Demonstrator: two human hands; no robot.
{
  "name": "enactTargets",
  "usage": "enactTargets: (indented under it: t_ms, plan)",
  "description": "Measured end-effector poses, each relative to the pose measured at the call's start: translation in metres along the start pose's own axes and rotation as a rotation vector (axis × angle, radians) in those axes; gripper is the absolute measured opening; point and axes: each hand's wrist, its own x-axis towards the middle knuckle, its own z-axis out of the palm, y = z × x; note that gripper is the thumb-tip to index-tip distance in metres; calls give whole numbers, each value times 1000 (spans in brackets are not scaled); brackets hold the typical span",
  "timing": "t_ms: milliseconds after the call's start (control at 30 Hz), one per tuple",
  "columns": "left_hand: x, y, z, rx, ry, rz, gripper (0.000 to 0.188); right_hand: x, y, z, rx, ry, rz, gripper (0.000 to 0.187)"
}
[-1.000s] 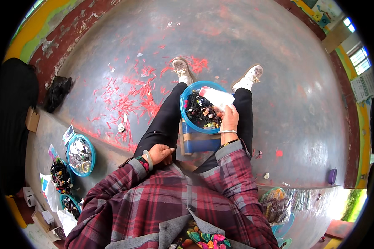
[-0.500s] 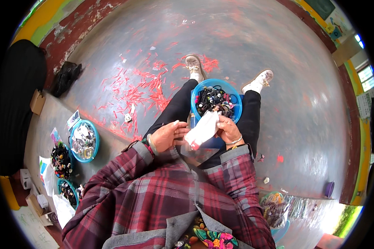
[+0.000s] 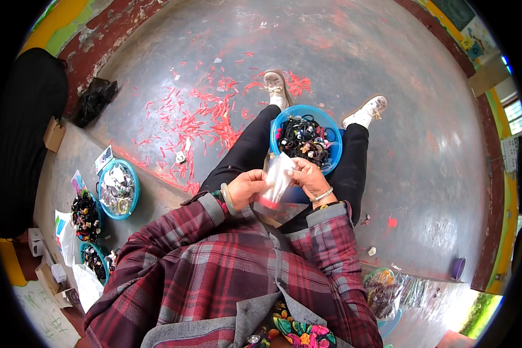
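Observation:
I sit with a blue bowl (image 3: 333, 152) full of dark hair ties and small trinkets between my knees. A small clear plastic bag (image 3: 277, 181) with a red strip at one end is held in front of the bowl by both hands. My left hand (image 3: 245, 188) grips the bag's lower left side. My right hand (image 3: 308, 177) pinches its upper right edge. Both sleeves are red plaid, and each wrist wears a bangle.
On a ledge to my left stand a blue bowl (image 3: 117, 189) of shiny items and two more bowls (image 3: 84, 216) of dark pieces. Red scraps (image 3: 206, 119) litter the grey floor ahead. A bowl with plastic bags (image 3: 384, 290) lies at my right, a purple cup (image 3: 458, 268) beyond.
My right hand lifted the clear bag out of the bowl toward my lap. My left hand came up from my knee and took hold of the bag too.

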Motion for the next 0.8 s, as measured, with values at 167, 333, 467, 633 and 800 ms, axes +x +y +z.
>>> enactTargets:
  t_ms: [167, 333, 467, 633, 800]
  plan:
    - [17, -28, -22, 667, 268, 253, 12, 10, 20, -6, -344, 66, -111, 29]
    - [12, -23, -14, 1021, 360, 309, 31, 10, 35, -2, -625, 122, -209, 28]
    - [21, -40, -30, 812, 241, 474, 41, 14, 40, -7, -484, 83, -241, 29]
    - [13, -36, -20, 1112, 303, 411, 49, 14, 40, -8, -527, 80, -231, 31]
    - [9, -31, -15, 1394, 271, 392, 55, 10, 32, 5, -738, 72, -199, 33]
